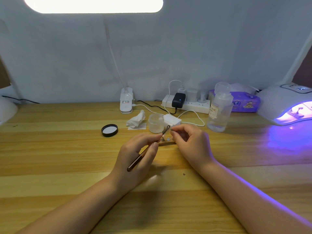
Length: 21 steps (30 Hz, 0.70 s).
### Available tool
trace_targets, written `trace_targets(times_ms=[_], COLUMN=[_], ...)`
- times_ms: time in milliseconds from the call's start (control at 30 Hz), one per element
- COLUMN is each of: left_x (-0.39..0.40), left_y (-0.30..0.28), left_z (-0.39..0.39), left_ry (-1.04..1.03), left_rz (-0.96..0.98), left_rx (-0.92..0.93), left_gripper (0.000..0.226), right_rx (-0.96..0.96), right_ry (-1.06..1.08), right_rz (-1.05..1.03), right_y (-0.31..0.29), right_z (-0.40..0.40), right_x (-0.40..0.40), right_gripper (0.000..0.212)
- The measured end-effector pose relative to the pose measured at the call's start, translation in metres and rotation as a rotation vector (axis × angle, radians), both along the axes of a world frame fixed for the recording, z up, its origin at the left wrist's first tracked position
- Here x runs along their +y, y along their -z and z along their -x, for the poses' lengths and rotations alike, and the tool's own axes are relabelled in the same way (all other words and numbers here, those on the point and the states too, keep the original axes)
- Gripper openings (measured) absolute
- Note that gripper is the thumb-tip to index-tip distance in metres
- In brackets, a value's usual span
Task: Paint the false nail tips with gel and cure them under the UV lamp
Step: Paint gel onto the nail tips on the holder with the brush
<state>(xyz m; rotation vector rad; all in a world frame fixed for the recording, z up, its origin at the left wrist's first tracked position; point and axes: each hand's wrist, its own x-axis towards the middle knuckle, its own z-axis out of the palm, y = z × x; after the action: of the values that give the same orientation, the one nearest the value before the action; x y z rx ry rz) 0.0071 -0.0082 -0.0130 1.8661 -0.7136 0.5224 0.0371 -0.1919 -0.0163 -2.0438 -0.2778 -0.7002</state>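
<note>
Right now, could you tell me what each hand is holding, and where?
Left hand grips the gel brush mid-handle. Right hand pinches something small at its fingertips; I cannot tell what.

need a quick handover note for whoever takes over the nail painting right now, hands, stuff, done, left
Left hand grips the brown-handled gel brush, its tip raised toward the right hand.
Right hand pinches a small item at its fingertips; too small to identify.
Wooden nail-tip stand lies between the hands, clear tips on it.
Open clear gel jar sits just behind, its black lid to the left.
White UV lamp at far right glows purple with items inside.
Done: cannot tell which tips are painted.
Left: finish painting, then cure.
</note>
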Motion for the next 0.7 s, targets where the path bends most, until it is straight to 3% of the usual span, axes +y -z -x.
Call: trace_targets(times_ms=[300,500,700], left_x=[0.0019,0.0008,0.0029], left_y=[0.0012,0.0024,0.0029], left_z=[0.0015,-0.0017,-0.0004], left_ry=[-0.005,0.011,0.039], left_rz=[0.105,0.04,0.101], left_rx=[0.079,0.075,0.099], left_gripper=[0.028,0.032,0.027], right_rx=[0.063,0.076,0.108], right_ry=[-0.037,-0.067,-0.073], right_rz=[-0.071,-0.078,-0.14], right_y=[0.0,0.0003,-0.0003], right_z=[-0.0008,0.0012,0.0005], right_x=[-0.0008,-0.0004,-0.0011], right_gripper=[0.013,0.013,0.013])
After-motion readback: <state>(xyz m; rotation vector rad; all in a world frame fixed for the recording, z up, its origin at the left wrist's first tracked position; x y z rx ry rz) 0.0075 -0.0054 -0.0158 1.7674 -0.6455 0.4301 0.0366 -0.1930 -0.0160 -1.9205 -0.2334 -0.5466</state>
